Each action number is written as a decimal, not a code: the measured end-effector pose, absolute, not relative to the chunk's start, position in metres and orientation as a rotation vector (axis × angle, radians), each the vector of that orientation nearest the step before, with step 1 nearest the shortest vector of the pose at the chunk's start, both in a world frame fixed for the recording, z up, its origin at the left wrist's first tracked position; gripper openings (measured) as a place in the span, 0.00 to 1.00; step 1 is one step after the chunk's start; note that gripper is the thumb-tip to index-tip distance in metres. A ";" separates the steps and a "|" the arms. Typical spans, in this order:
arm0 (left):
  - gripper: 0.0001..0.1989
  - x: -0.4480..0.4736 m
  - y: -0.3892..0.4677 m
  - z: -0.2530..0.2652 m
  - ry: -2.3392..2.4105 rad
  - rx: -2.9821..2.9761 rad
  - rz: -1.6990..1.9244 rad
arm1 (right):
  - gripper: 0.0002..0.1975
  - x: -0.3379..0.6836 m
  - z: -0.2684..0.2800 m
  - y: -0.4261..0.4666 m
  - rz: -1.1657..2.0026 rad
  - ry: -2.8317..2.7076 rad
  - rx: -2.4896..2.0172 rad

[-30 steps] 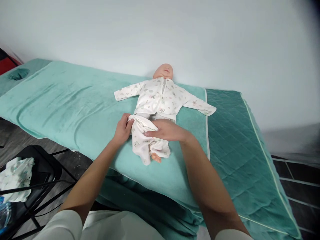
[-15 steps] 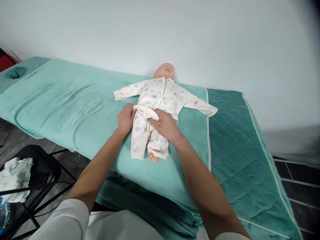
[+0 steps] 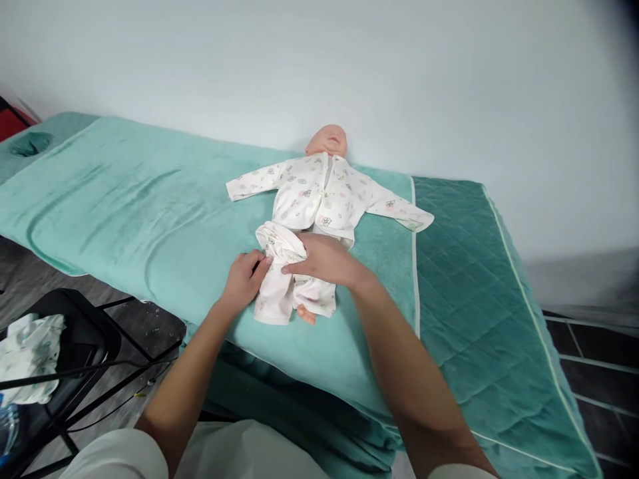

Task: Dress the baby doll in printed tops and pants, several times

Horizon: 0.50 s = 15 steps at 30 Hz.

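Observation:
A baby doll [image 3: 327, 141] lies on its back, dressed in a white printed jacket [image 3: 319, 193] with the sleeves spread to both sides. Printed white baby pants [image 3: 273, 299] cover its lower part, their waist bunched below the jacket hem. My left hand [image 3: 244, 279] pinches the pants at the outer edge of the leg on the left. Across the bunched waist lies my right hand [image 3: 324, 258], its thumb and fingers closed round the cloth. One bare doll foot [image 3: 306, 314] shows at the cuff on the right; the other foot is hidden.
The doll rests on a light green sheet [image 3: 200, 193] over a long bed against a white wall [image 3: 319, 66]. A dark green quilted cover [image 3: 464, 279] lies to the right. At lower left, a black chair [image 3: 94, 332] holds crumpled printed cloth [image 3: 32, 356] and a plastic bottle [image 3: 7, 426].
My left hand has moved from the waistband down to the pants leg. The waist is now bunched and folded, and the jacket hem shows. My right hand has shifted slightly left and reaches farther over the cloth.

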<state>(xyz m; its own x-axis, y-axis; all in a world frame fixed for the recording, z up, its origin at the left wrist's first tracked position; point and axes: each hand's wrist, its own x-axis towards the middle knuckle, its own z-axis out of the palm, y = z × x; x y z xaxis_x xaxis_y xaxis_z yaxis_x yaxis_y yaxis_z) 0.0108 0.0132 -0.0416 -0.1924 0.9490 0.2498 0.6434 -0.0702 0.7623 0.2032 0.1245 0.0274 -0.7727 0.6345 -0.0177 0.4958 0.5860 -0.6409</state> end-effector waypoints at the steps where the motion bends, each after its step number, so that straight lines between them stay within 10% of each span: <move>1: 0.17 0.011 0.016 -0.042 1.843 1.725 1.154 | 0.21 0.203 0.027 0.125 0.947 -2.594 -0.947; 15: 0.17 0.003 0.066 -0.050 2.073 1.945 1.308 | 0.04 0.198 0.009 0.133 0.758 -2.330 -1.024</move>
